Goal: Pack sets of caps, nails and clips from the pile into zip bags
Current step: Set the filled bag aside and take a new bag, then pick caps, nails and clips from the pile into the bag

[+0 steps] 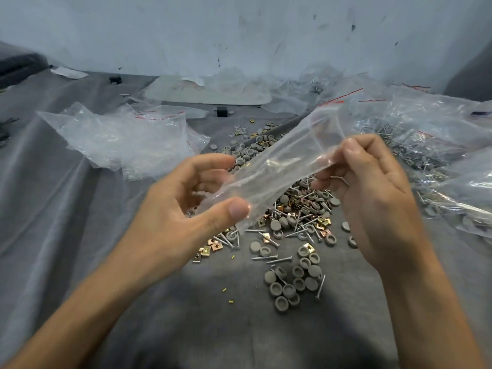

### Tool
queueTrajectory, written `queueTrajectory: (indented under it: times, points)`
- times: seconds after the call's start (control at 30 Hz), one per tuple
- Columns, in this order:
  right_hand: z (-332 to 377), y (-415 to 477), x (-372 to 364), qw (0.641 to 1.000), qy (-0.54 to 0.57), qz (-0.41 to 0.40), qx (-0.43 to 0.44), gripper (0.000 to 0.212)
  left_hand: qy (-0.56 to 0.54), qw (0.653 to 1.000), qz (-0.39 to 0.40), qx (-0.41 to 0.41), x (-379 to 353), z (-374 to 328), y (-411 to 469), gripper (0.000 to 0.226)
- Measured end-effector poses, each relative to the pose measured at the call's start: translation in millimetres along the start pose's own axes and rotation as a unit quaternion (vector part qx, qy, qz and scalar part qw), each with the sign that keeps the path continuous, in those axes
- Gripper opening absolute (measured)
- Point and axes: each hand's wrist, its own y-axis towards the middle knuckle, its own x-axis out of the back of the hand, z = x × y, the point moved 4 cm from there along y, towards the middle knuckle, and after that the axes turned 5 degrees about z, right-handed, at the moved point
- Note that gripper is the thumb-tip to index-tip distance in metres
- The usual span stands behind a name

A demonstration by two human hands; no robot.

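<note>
- Head view: left hand (186, 203) and right hand (372, 182) each pinch one clear zip bag (282, 166), stretched between them above the pile (292, 235).
- Advice: shift grip to the zip end, rub lips apart, keep mouth up.

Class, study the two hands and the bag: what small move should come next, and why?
Probably spread the bag open. The left hand and the right hand both pinch it, stretched between them. It looks flat, so nothing could drop in yet, and the pile lies right below it.
</note>
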Motion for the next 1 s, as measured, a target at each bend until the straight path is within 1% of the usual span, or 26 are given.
queueTrajectory:
  times: [0.03,0.07,0.1,0.17,0.2,0.23,0.3,0.37,0.47,0.57,0.63,0.67,0.7,0.77,0.8,0.83,0.87,0.9,0.97,1.0]
  points:
    - [-0.1,-0.2,0.2,1.0,0.009,-0.004,-0.004,0.019,0.02,0.999,0.043,0.012,-3.8,2.0,-0.2,0.056]
    - [0.2,-0.4,0.2,1.0,0.012,-0.011,-0.005,0.021,0.051,0.996,0.076,0.013,-7.3,4.3,-0.7,0.05]
    - [0.3,-0.5,-0.2,1.0,0.007,-0.02,-0.003,0.023,0.087,0.992,0.092,0.007,-10.1,6.4,-1.7,0.04]
    - [0.5,-0.7,-0.2,0.999,-0.011,-0.046,0.005,0.023,0.159,0.984,0.074,-0.003,-13.2,10.2,-2.5,0.022]
    - [0.6,-1.0,0.9,0.998,-0.019,-0.063,0.01,0.022,0.184,0.981,0.056,-0.008,-14.1,12.7,-2.5,0.017]
    - [0.5,-1.2,3.2,0.996,-0.024,-0.082,0.014,0.021,0.194,0.98,0.035,-0.014,-14.3,15.0,-2.1,0.015]
    - [0.3,-1.5,8.5,0.992,-0.027,-0.117,0.027,0.019,0.169,0.985,-0.003,-0.024,-12.6,16.3,-0.3,0.012]
    - [1.6,-0.8,13.3,0.988,-0.031,-0.143,0.048,0.015,0.146,0.989,0.005,-0.034,-14.0,14.7,1.4,0.017]
    - [6.9,1.4,22.2,0.983,-0.049,-0.16,0.074,0.01,0.146,0.988,0.059,-0.003,-20.4,22.1,0.5,0.032]
    - [16.3,1.2,36.7,0.976,-0.076,-0.181,0.091,0.006,0.219,0.973,0.073,0.014,-21.2,34.3,2.5,0.029]
    - [25.0,-0.3,48.9,0.965,-0.137,-0.195,0.111,0.007,0.274,0.959,0.071,0.004,-23.7,40.5,6.8,0.025]
    - [29.3,-1.0,56.8,0.955,-0.18,-0.205,0.116,0.015,0.293,0.953,0.072,-0.002,-26.7,43.1,10.0,0.024]
    - [33.3,-1.6,64.8,0.944,-0.22,-0.217,0.112,0.03,0.308,0.948,0.074,-0.008,-30.6,45.0,13.8,0.024]
    - [40.4,-2.1,82.2,0.93,-0.274,-0.232,0.081,0.068,0.347,0.933,0.088,-0.026,-42.3,47.4,22.1,0.027]
    - [43.5,-2.6,89.5,0.927,-0.29,-0.23,0.064,0.079,0.372,0.922,0.102,-0.041,-49.1,48.0,26.5,0.031]
    - [46.4,-3.5,93.5,0.924,-0.305,-0.224,0.054,0.083,0.398,0.908,0.116,-0.058,-56.2,48.4,30.9,0.036]
    - [48.9,-4.5,94.3,0.921,-0.319,-0.217,0.049,0.081,0.422,0.894,0.129,-0.076,-62.5,48.8,34.6,0.041]
    - [51.0,-6.1,93.2,0.918,-0.333,-0.209,0.052,0.071,0.444,0.881,0.138,-0.091,-68.1,49.0,37.6,0.045]
    - [52.0,-8.1,87.7,0.905,-0.371,-0.194,0.069,0.043,0.477,0.859,0.153,-0.102,-76.3,50.8,42.1,0.048]
    - [50.4,-8.3,84.4,0.899,-0.391,-0.184,0.074,0.034,0.486,0.854,0.157,-0.099,-77.9,52.6,43.5,0.046]
